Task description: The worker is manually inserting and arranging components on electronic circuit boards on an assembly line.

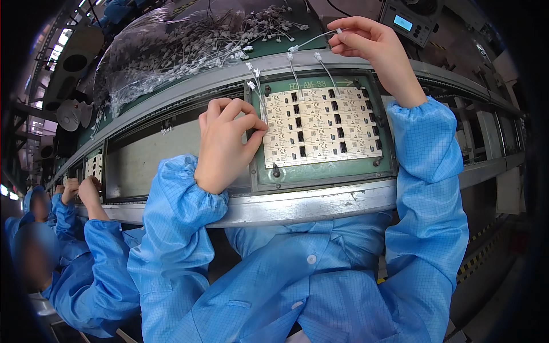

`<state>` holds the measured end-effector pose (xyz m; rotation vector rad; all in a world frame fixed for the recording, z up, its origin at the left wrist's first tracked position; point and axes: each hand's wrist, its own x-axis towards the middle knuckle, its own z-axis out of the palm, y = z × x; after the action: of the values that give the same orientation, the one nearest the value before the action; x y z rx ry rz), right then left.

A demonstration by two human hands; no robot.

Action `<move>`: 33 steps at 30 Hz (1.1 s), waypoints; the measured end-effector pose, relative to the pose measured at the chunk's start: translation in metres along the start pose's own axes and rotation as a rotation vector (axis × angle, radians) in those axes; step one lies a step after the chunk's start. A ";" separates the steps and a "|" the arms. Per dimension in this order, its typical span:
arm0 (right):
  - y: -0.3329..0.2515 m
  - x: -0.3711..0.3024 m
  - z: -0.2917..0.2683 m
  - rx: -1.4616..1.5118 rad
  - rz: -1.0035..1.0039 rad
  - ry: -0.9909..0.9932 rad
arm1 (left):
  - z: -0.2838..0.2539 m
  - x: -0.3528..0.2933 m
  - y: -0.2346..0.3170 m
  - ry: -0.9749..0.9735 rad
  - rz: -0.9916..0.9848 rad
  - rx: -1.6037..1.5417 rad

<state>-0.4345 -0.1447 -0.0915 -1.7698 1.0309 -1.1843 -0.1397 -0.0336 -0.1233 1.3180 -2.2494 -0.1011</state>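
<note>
My right hand (374, 48) is raised beyond the far rail, its fingertips pinching the white plug end of a short grey cable (311, 40). That cable's other white plug hangs to the left, by the rail. At the left edge of a cream circuit board panel (320, 123), my left hand (229, 137) is closed in a pinch; whatever lies between its fingertips is hidden. The panel carries rows of black components and sits in a green fixture (297, 174). Cables with white plugs stand up from the panel's left edge, and more cables (293, 71) rise from its far edge.
A heap of white-plugged cables (246, 28) lies on clear plastic bagging (134, 48) behind the far rail. The near metal rail (309, 203) runs in front of me. A device with a lit screen (403, 23) stands back right. Co-workers in blue (94, 268) sit at left.
</note>
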 end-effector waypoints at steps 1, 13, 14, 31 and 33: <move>-0.001 -0.001 0.000 0.003 -0.009 -0.005 | -0.001 0.000 0.003 0.001 0.002 0.001; -0.018 -0.036 0.027 -0.187 -0.153 0.122 | -0.013 0.076 -0.042 -0.113 0.081 0.087; -0.018 -0.037 0.030 -0.262 -0.177 0.123 | -0.005 0.096 -0.054 -0.037 0.064 0.077; -0.003 -0.042 0.043 -0.457 -0.212 0.129 | 0.072 0.189 -0.058 0.032 0.340 0.574; -0.005 -0.045 0.048 -0.486 -0.196 0.095 | 0.064 0.193 -0.060 0.067 0.245 0.423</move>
<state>-0.3989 -0.0948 -0.1159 -2.2493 1.3078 -1.2147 -0.1976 -0.2379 -0.1199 1.2058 -2.4373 0.5233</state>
